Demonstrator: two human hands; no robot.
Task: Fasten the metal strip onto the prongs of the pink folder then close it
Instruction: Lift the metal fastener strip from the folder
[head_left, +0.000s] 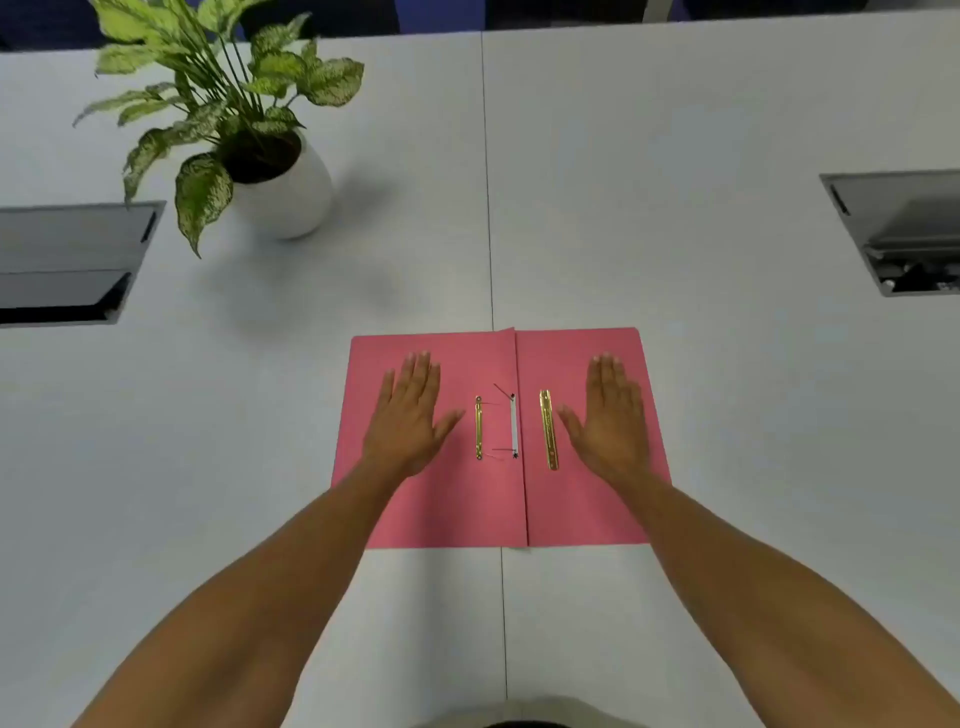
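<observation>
The pink folder (457, 499) lies open and flat on the white table. My left hand (410, 415) rests palm down on its left flap, fingers spread. My right hand (613, 415) rests the same way on the right flap. Between them, near the spine, a white strip (514, 423) carries two thin prongs that stick up and lean left. A gold metal strip (478, 427) lies to the left of the prongs. A wider gold metal strip (548, 430) lies loose on the right flap, just left of my right thumb. Neither hand holds anything.
A potted plant in a white pot (283, 192) stands at the back left. Grey cable hatches are set into the table at the far left (67, 260) and far right (904, 228). A seam (488, 208) runs down the table's middle, under the folder.
</observation>
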